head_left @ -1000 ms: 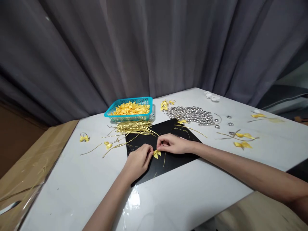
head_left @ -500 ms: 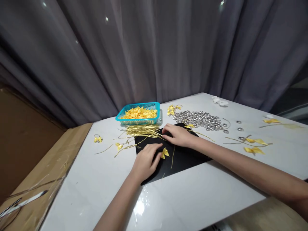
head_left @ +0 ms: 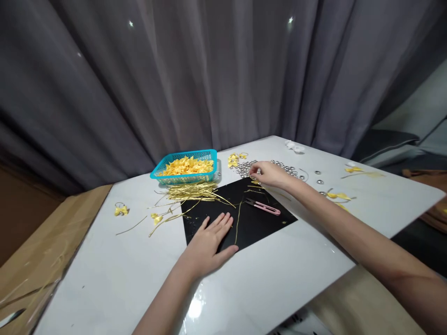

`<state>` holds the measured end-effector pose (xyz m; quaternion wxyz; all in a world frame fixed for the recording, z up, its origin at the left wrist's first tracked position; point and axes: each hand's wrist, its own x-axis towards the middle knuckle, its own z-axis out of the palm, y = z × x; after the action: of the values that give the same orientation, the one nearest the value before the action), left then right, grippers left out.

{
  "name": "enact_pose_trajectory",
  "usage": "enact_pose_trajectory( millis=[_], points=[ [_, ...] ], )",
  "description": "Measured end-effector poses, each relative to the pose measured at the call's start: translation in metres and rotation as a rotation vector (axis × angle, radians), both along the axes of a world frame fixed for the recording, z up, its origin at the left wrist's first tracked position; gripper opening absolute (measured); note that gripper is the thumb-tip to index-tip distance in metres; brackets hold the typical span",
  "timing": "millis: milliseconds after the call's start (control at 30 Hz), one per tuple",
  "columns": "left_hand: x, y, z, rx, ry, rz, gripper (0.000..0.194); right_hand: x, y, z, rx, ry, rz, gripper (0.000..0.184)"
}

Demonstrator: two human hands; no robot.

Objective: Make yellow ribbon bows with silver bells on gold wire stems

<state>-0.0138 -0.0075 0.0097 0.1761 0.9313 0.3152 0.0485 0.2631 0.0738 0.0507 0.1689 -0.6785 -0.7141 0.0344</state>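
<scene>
My left hand [head_left: 209, 242] lies flat and open on the black mat [head_left: 265, 223], fingers stretched out, nothing in it. My right hand [head_left: 270, 174] reaches to the far side of the mat, fingers curled in a pinch at the near edge of the pile of silver beads [head_left: 244, 168]; what they hold I cannot make out. Pink snips [head_left: 263, 206] lie on the mat between my hands. A thin gold strip [head_left: 238, 222] lies on the mat beside my left fingers. The small yellow bow is out of sight.
A teal basket [head_left: 185, 158] of yellow bows stands at the back, with a bundle of gold strips [head_left: 190, 190] before it. Loose yellow bows [head_left: 121, 210] and ribbon pieces [head_left: 338, 196] lie scattered on the white table [head_left: 279, 279]. Grey curtain behind; cardboard [head_left: 42, 242] at left.
My right hand has moved from the mat out to the silver beads. My left hand has flattened on the mat. The yellow bow is no longer seen, and pink snips now lie uncovered.
</scene>
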Motion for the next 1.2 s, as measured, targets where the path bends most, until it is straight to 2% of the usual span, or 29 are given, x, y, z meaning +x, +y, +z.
enact_pose_trajectory(
  millis=[167,333,467,700,833,933,1067,1200],
  points=[
    [0.001,-0.001,-0.002,0.032,-0.020,0.061,0.063,0.029,-0.016,-0.003,-0.024,0.044,-0.084,0.013],
    [0.000,0.002,-0.007,0.074,-0.022,0.102,0.058,0.040,-0.032,-0.018,-0.041,0.082,-0.041,0.010],
    [0.000,0.003,-0.010,0.150,-0.038,0.103,0.054,0.030,-0.035,-0.029,-0.008,0.117,0.082,0.011],
    [0.003,-0.001,-0.011,0.367,-0.172,-0.026,0.031,0.011,-0.038,-0.035,0.132,0.142,0.215,0.010],
    [-0.004,0.004,-0.007,0.442,-0.331,0.025,0.022,0.004,-0.046,-0.033,0.179,0.153,0.259,0.011],
    [-0.012,0.008,0.001,0.491,-0.368,0.071,0.016,-0.007,-0.053,-0.031,0.149,0.147,0.358,0.012],
    [-0.010,0.003,0.007,0.378,-0.292,0.067,0.015,-0.019,-0.059,-0.031,0.085,0.071,0.449,0.018],
    [0.009,-0.008,-0.001,0.301,-0.251,0.129,0.024,-0.015,-0.056,-0.032,0.122,0.051,0.358,0.017]
  ],
)
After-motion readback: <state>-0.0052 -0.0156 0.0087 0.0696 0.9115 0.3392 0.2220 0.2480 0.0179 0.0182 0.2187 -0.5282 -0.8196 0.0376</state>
